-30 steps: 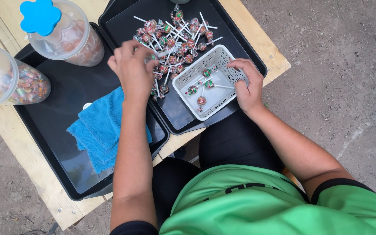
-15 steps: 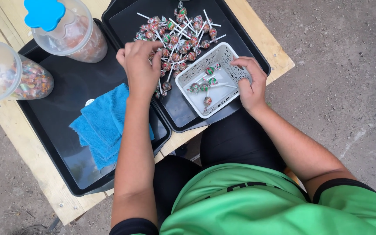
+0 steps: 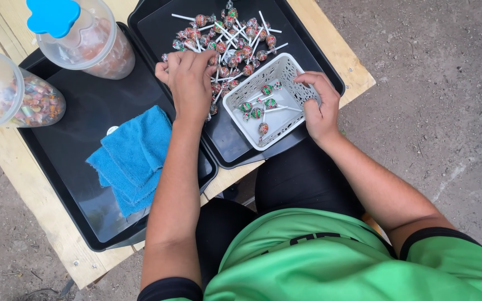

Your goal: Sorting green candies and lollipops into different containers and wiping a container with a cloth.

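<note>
A single head-worn camera looked steeply down from above the seated person, close over the wooden worktop (image 3: 338,53), taking in both black trays (image 3: 157,25), both forearms, the lap and surrounding ground.

- Pile of wrapped lollipops (image 3: 227,33) on the far black tray (image 3: 157,22): small round heads in shiny red-and-green wrappers, white sticks pointing all ways. My left hand (image 3: 188,83) rests on the near edge of the pile.
- White perforated basket (image 3: 288,69), rectangular, on the same tray just beside the pile; a few of the same wrapped lollipops (image 3: 258,108) lie inside. My right hand (image 3: 320,106) grips its right rim.
- Clear plastic jar (image 3: 99,53) with blue lid, at the tray's left: reddish contents, too blurred to tell.
- Second clear jar (image 3: 34,103), on its side at far left: small multicoloured wrapped sweets inside.
- No signs or screens.
</note>
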